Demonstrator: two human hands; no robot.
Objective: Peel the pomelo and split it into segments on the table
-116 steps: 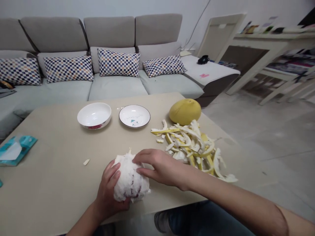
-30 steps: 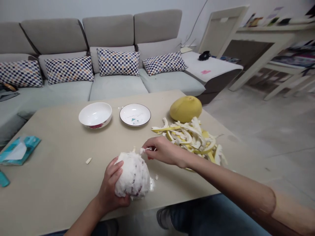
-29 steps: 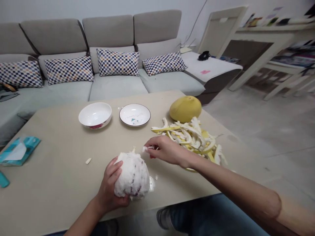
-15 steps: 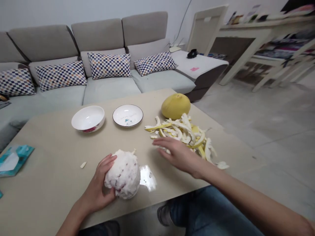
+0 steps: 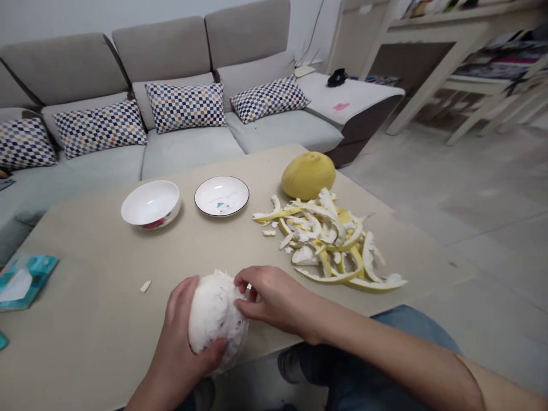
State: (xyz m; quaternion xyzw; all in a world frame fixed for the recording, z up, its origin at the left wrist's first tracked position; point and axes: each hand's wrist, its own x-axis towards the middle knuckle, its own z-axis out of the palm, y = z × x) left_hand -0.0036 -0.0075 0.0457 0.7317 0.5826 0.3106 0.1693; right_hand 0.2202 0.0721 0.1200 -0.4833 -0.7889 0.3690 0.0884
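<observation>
A peeled pomelo point(image 5: 217, 314), still coated in white pith with a few pinkish spots, is at the near edge of the table. My left hand point(image 5: 182, 337) wraps round its left side, thumb in front and fingers over the back. On the pomelo's upper right, the fingertips of my right hand point(image 5: 265, 297) are bent together in a pinch at the pith; whether a bit of pith is between them I cannot make out. To the right lies a heap of yellow-and-white peel strips point(image 5: 334, 240). Behind the heap rests a whole yellow pomelo point(image 5: 308, 176).
A white bowl point(image 5: 150, 204) and a flat white plate point(image 5: 221, 196) stand toward the back of the table point(image 5: 94, 245). A teal tissue pack point(image 5: 28, 282) lies at the left. One small peel scrap point(image 5: 146, 286) is near my left hand. Beyond is a grey sofa point(image 5: 188, 151).
My right hand has moved left from beside the peel heap to the pomelo, its fingers now pinched at the pith. My left hand has turned the pomelo and brought it slightly nearer.
</observation>
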